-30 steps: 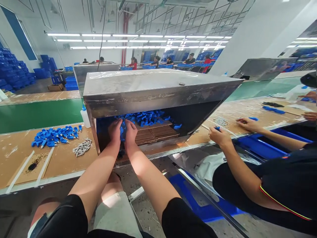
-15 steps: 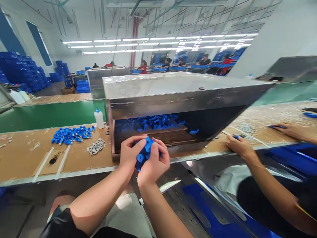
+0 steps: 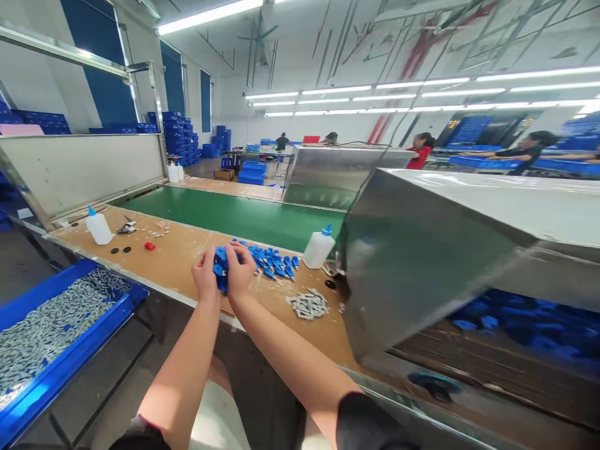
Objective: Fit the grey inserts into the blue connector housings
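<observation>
Cupped together, my left hand (image 3: 205, 275) and my right hand (image 3: 240, 269) hold a clump of small blue plastic parts (image 3: 220, 265) between them, over the brown bench top (image 3: 178, 262). Fingers of both hands are curled round the clump, and part of it is hidden by them. Just beyond my right hand lies a loose pile of blue parts with pale tips (image 3: 276, 261). A heap of small light grey pieces (image 3: 309, 304) sits nearer me, to the right. Behind it stands a white bottle with a blue cap (image 3: 319, 247).
At right, a metal hood (image 3: 398, 250) stands on the bench, with more blue parts inside. A green conveyor belt (image 3: 225, 212) runs behind the bench. Left are another bottle (image 3: 98, 226), a red piece (image 3: 149, 246) and a blue tray (image 3: 117, 306) of grey pieces.
The view has swung left. My hands, still holding the blue parts together, have moved from the hood's opening to the bench beside the blue pile.
</observation>
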Demonstrator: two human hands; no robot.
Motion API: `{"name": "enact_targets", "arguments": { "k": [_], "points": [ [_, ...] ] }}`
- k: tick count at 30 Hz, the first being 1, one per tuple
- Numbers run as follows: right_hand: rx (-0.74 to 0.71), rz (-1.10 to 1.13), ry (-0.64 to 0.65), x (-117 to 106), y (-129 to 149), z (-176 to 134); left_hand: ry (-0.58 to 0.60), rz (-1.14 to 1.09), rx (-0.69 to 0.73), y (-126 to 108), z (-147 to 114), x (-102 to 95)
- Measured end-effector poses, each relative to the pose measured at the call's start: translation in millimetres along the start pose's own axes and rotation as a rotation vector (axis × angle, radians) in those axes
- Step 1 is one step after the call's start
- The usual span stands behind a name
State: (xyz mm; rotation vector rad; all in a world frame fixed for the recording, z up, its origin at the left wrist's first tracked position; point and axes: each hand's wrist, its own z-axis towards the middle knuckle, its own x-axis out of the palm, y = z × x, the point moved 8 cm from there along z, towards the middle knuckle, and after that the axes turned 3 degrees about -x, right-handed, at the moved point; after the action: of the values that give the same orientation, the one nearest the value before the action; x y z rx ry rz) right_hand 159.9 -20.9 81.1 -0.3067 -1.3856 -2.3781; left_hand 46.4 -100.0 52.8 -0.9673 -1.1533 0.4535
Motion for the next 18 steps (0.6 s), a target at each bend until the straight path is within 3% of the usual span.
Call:
{"name": "enact_targets", "arguments": {
  "k": [3, 7, 12, 18],
  "points": [
    [0.219, -0.035, 0.128, 85, -89, -11, -0.185, 0.267, 0.020, 9, 81, -60.2],
    [0.317, -0.063, 0.258, 159, -167, -31, -0.283, 0.489, 0.059, 10, 148, -113.3],
    [0.288, -0.096, 0.442, 211, -220, -48, -0.334, 0.774, 0.127, 11, 181, -145.7],
    [0.302, -0.135, 0.636, 243, -242, -48, -0.395, 0.957, 0.257, 15, 189, -153.8]
  ]
}}
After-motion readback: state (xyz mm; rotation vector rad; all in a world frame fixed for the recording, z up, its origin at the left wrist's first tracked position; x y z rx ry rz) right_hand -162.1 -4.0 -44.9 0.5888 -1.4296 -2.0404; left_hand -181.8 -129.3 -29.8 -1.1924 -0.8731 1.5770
